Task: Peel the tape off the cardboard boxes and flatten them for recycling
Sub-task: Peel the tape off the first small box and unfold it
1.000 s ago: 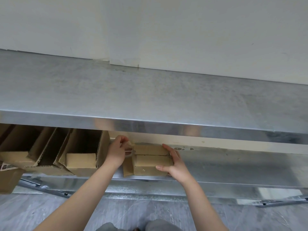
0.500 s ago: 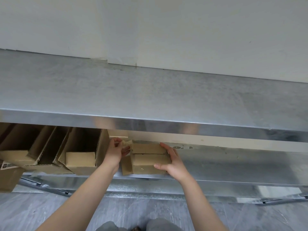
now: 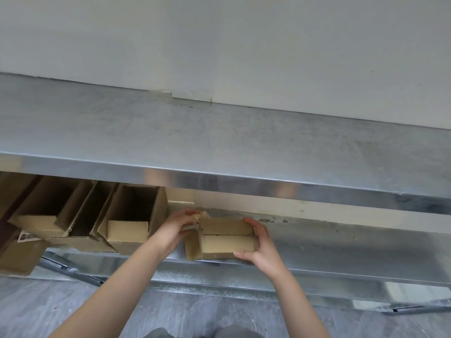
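Note:
A small brown cardboard box (image 3: pixel 225 239) lies on the lower metal shelf (image 3: pixel 341 250), under the steel table top. Its two top flaps are closed with a seam between them, and a side flap (image 3: pixel 192 245) hangs open on its left. My right hand (image 3: pixel 260 242) grips the box's right end, fingers over the top and thumb at the front. My left hand (image 3: pixel 177 224) is at the box's upper left corner and pinches a crumpled strip of clear tape (image 3: pixel 199 219) still stuck to the box.
Several open cardboard boxes (image 3: pixel 133 223) lie on their sides on the lower shelf to the left. The steel table top (image 3: pixel 219 142) overhangs the shelf, with a white wall behind. Grey floor (image 3: pixel 48 308) lies below.
The box has shifted slightly on the shelf with my right hand. My left hand has kept pulling the tape at the upper left corner, away from the box top.

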Demonstrator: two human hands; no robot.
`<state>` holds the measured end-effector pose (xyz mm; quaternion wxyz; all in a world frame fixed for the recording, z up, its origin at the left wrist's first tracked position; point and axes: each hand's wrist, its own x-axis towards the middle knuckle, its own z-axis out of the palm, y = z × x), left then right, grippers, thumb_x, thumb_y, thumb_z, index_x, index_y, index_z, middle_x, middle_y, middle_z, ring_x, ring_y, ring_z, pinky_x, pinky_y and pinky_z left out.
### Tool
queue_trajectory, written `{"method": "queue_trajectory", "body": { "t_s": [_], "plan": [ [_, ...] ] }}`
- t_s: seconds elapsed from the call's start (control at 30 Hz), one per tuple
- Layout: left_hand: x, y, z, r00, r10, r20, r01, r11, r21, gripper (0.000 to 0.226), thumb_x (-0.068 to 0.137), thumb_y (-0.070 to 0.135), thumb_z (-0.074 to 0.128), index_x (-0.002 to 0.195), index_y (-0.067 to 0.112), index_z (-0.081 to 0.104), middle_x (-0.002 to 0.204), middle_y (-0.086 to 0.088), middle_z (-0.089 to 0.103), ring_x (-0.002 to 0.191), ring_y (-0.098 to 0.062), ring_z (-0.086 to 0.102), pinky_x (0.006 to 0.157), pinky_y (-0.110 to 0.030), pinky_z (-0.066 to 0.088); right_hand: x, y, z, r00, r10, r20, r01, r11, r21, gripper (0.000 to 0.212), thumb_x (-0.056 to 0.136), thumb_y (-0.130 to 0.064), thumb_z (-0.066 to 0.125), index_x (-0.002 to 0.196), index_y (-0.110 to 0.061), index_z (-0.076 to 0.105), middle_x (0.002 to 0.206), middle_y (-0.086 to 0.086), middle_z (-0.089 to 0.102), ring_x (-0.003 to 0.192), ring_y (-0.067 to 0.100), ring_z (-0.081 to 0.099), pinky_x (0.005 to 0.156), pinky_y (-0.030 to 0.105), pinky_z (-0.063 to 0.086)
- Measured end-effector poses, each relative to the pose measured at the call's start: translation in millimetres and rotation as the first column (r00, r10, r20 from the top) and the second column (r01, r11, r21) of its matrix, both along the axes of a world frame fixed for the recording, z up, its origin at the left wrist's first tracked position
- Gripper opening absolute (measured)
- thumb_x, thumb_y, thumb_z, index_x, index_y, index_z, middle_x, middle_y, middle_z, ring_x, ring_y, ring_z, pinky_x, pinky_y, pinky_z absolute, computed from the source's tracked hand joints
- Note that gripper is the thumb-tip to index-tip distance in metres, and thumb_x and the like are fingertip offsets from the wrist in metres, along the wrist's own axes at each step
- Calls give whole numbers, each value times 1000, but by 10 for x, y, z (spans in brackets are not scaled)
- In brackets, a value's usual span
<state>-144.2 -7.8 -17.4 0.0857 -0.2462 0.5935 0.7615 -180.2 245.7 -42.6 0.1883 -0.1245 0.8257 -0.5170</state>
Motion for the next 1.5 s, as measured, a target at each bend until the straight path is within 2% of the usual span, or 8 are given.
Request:
{"method": "queue_trajectory", "body": {
  "t_s": [0.13, 0.27, 0.43, 0.67, 0.97, 1.13, 1.3, 1.5],
  "plan": [
    [104, 14, -74, 985, -154, -78, 147, 985, -89, 33, 95, 11, 57, 123, 26, 54, 120, -4, 64, 115, -17, 57, 98, -30, 44, 94, 71, -7, 995, 36, -89, -33, 999, 32, 84, 60, -23, 90, 127, -42, 43, 136, -10, 39, 119, -21, 35, 91, -4, 27],
    [163, 94, -61, 944, -330, -10, 300, 868, -395, 21, 100, 20, 50, 117, 20, 62, 110, 4, 66, 108, -12, 58, 85, -10, 42, 194, 149, -4, 990, 29, -134, -28, 1000, 13, 84, 55, -27, 86, 126, -40, 45, 135, -10, 40, 120, -17, 36, 94, -1, 28],
    [201, 144, -100, 965, -263, -7, 212, 794, -570, 19, 98, 28, 53, 113, 18, 59, 107, 1, 66, 103, -14, 60, 92, -25, 46, 323, 212, -37, 989, 10, -145, -13, 1000, -19, 83, 56, -21, 86, 126, -39, 45, 137, -10, 40, 125, -9, 37, 98, 3, 28],
    [237, 162, -81, 996, -61, -60, 25, 877, -480, 14, 94, 21, 60, 99, 30, 50, 103, -6, 62, 92, -22, 66, 89, -37, 53, 379, 244, -80, 988, 9, -156, -14, 999, -36, 83, 58, -16, 87, 126, -40, 46, 136, -14, 42, 127, -5, 39, 101, 7, 30],
    [307, 132, -44, 985, -163, -54, 130, 912, -389, 16, 93, 10, 56, 93, 17, 70, 95, -3, 68, 97, -23, 64, 87, -29, 51, 358, 273, -117, 992, -15, -124, 8, 998, -55, 84, 58, -17, 88, 126, -42, 44, 136, -15, 41, 124, -8, 39, 97, 4, 31],
    [381, 88, -95, 963, -261, -66, 231, 929, -290, 37, 89, 49, 48, 103, 27, 74, 110, 2, 70, 111, -17, 61, 102, -31, 42, 359, 276, -131, 991, -23, -134, 15, 998, -61, 83, 55, -32, 85, 122, -56, 43, 136, -19, 41, 125, -6, 40, 98, 6, 33],
    [370, 35, -101, 907, -421, -5, 352, 766, -538, 25, 87, 48, 63, 110, 40, 65, 115, 16, 64, 112, -7, 56, 100, -29, 43, 356, 275, -138, 991, -22, -131, 13, 998, -64, 82, 55, -33, 85, 125, -49, 44, 136, -21, 41, 125, -6, 40, 97, 9, 35],
    [285, 14, -115, 910, -413, -27, 312, 727, -611, 10, 87, 36, 67, 95, 33, 63, 102, 12, 65, 101, -15, 58, 90, -32, 44, 342, 289, -139, 992, -13, -128, 5, 998, -58, 83, 58, -32, 86, 125, -56, 42, 137, -25, 40, 128, -3, 40, 99, 11, 37]
  ]
}}
